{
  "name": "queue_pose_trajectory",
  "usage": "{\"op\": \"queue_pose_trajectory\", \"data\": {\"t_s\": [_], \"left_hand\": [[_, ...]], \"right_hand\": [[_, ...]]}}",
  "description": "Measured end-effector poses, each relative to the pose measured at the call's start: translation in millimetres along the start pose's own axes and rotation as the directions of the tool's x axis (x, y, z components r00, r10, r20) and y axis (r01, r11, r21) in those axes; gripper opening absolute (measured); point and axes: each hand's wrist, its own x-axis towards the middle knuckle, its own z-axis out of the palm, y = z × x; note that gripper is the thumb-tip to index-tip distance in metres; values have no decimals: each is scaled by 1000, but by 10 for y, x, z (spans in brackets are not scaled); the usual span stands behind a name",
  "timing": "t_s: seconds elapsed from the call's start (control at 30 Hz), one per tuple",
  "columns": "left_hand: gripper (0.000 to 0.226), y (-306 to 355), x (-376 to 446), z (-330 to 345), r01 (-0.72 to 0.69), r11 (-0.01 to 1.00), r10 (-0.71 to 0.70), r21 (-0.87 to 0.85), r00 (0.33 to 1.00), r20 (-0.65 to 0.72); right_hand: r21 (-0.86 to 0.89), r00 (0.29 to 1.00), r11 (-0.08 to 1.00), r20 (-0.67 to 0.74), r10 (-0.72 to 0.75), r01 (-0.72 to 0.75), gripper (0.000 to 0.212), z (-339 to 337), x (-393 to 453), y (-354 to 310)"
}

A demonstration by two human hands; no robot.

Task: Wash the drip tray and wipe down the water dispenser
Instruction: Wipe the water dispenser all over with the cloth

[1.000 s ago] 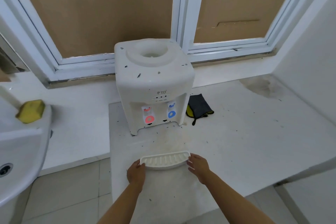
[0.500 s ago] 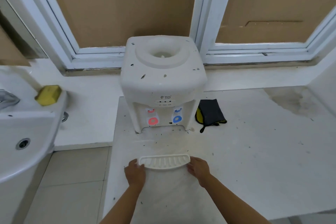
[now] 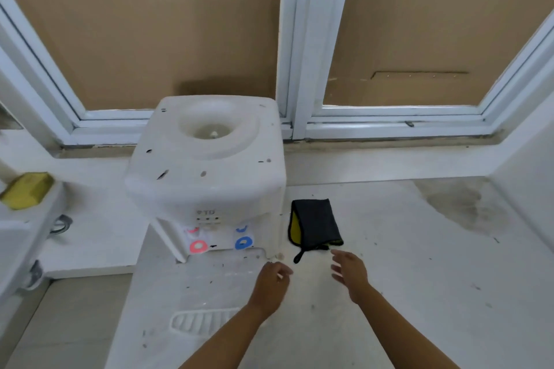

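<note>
At the far left a yellow sponge (image 3: 26,190) sits on the rim of a white sink (image 3: 18,249), which is blurred. Next, low in the frame, the drip tray (image 3: 204,321) lies flat on the speckled white counter (image 3: 419,293): a pale, shallow, curved piece with a row of raised ribs, its right end hidden beneath the left forearm. It rests well in front of the water dispenser (image 3: 207,177), a white tabletop unit marked with dark specks, with a round bottle well on top and a pink tap and a blue tap on its recessed front. The tray lies nearer the viewer than both hands and to their left, untouched. The left hand (image 3: 271,284) hovers over the counter just off the dispenser's front right corner, fingers loosely bent and holding nothing. The right hand (image 3: 349,272) reaches forward with fingers spread and empty, its tips just short of a black and yellow cloth (image 3: 314,226) lying beside the dispenser.
</note>
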Motion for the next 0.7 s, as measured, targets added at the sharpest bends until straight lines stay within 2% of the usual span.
{"op": "queue_pose_trajectory", "data": {"t_s": [0.13, 0.27, 0.37, 0.47, 0.6, 0.7], "left_hand": [[16, 323, 525, 301, 90, 995, -89, -38, 995, 33], [44, 478, 958, 500, 199, 980, -199, 15, 976, 88], [58, 519, 1187, 572, 242, 967, -246, 82, 968, 52], [64, 490, 1369, 648, 297, 955, -297, 8, 954, 33], [61, 433, 1449, 717, 340, 940, -339, -35, 941, 12], [54, 397, 1436, 724, 334, 942, -333, -28, 943, 28]], "right_hand": [[-208, 996, 975, -20, -83, 78, 27, -172, 437, -159], [-354, 988, 923, 16, -152, 148, 33, -127, 686, -336], [-394, 987, 906, 37, -154, 157, 42, -34, 902, -378], [-385, 993, 915, 39, -109, 116, 49, 71, 1104, -384], [-364, 997, 929, 57, -50, 68, 54, 207, 1324, -441], [-408, 989, 905, 122, -78, 122, 47, 299, 1421, -474]]}}
